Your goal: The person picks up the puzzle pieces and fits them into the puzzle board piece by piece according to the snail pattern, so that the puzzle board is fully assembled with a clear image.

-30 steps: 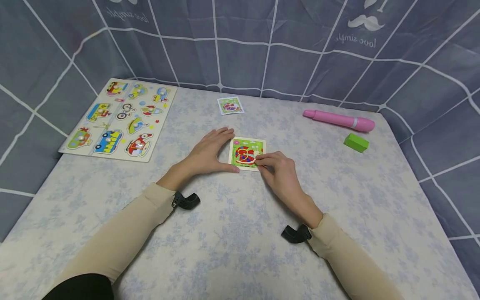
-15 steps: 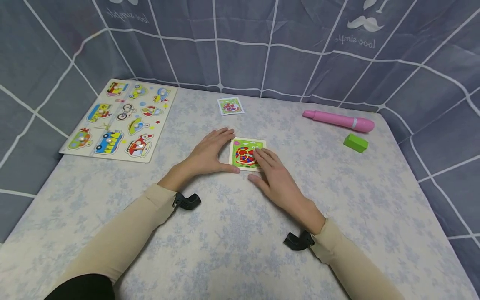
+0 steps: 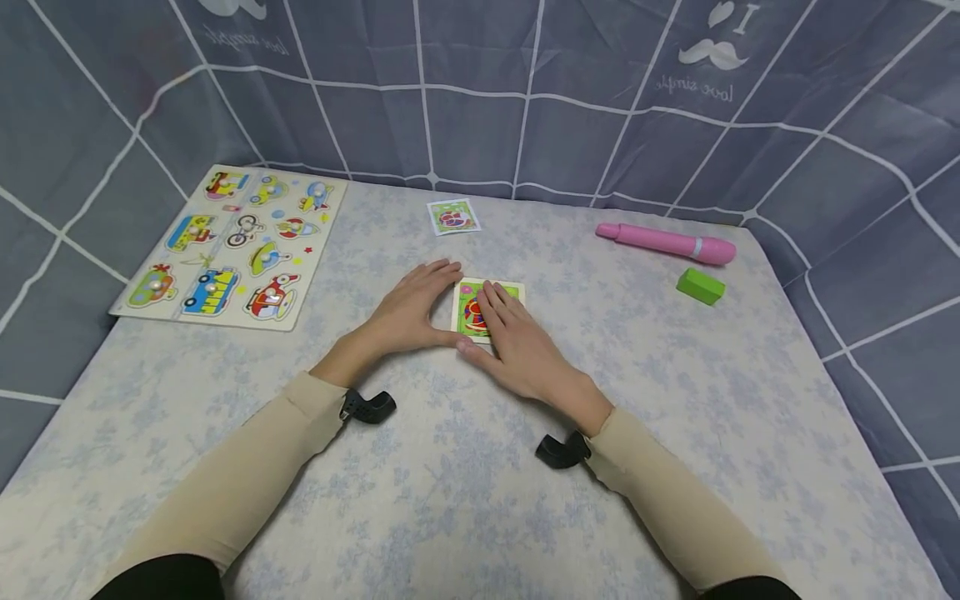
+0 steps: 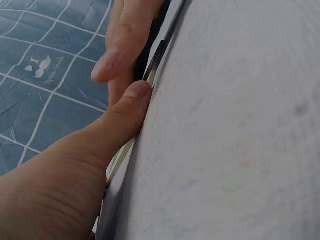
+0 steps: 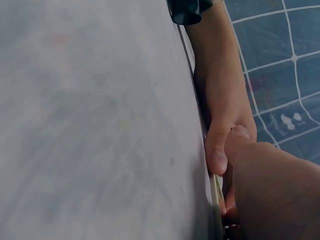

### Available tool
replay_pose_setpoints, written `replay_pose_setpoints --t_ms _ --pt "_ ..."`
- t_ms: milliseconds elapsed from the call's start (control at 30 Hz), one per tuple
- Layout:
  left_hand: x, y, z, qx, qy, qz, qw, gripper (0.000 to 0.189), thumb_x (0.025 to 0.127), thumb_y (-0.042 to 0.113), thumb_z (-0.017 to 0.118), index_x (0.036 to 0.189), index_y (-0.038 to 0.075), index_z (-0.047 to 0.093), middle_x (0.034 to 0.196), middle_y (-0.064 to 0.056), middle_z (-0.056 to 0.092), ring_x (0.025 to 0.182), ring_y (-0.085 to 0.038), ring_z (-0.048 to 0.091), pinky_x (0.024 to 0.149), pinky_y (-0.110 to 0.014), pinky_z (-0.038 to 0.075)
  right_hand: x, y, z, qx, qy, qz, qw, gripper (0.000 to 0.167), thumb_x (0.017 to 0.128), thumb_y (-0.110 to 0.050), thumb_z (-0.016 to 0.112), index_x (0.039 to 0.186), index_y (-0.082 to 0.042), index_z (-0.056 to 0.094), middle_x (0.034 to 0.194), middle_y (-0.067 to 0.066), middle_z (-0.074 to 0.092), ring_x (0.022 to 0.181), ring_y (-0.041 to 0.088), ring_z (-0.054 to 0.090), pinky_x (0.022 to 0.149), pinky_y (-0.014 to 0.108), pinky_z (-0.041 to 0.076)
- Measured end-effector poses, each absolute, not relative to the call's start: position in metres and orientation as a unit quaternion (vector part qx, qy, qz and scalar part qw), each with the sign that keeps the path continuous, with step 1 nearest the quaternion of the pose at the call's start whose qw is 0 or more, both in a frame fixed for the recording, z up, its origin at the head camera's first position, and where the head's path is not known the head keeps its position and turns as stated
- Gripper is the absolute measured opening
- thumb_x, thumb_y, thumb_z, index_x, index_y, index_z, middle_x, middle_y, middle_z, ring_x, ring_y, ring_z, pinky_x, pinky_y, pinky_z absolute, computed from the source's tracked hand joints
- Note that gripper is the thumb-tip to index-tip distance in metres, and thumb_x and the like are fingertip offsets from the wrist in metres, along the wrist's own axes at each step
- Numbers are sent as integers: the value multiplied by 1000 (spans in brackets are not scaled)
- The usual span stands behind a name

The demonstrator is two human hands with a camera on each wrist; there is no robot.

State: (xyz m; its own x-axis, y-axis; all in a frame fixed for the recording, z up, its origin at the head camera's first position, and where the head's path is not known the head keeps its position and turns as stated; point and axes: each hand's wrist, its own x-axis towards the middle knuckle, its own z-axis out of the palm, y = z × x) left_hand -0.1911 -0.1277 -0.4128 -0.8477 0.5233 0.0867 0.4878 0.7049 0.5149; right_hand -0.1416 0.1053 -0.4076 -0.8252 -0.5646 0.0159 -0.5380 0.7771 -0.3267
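In the head view, a small square picture puzzle board [image 3: 467,310] lies flat on the table, with a cream border and a red figure on green. My left hand [image 3: 408,312] spans its left side, thumb along the near edge and straight fingers by the far left corner. The left wrist view shows that thumb [image 4: 127,107] against the board's thin edge. Laid across the picture are the straight fingers of my right hand [image 3: 521,346], which hide much of it. The right thumb's tip meets the left thumb near the front edge.
A small printed card [image 3: 453,218] lies behind the puzzle board. At back left is a large wooden vehicle puzzle [image 3: 243,242]. A pink marker-like stick [image 3: 667,242] and a green block [image 3: 701,286] lie at right. A grey checked curtain [image 3: 480,108] borders the table.
My right hand has gone from pinching at the board's right side to laying its fingers flat on the picture, and has slid left. The left hand keeps its place at the board.
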Motion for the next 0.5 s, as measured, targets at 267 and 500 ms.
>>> replay_pose_setpoints --t_ms 267,500 --pt "-191 -132 -413 274 924 266 24 106 80 52 89 160 3 41 172 -11 34 163 -28 20 137 -43 8 -147 88 -408 -288 939 -182 39 84 110 -58 39 167 -1 17 177 15 13 165 27 8 136 44 15" --pt "-193 -129 -412 279 923 265 27 106 80 51 88 161 2 40 172 -11 34 163 -28 19 137 -42 7 -146 89 -410 -280 941 -187 25 81 111 -55 40 167 0 19 176 15 15 165 29 10 136 47 18"
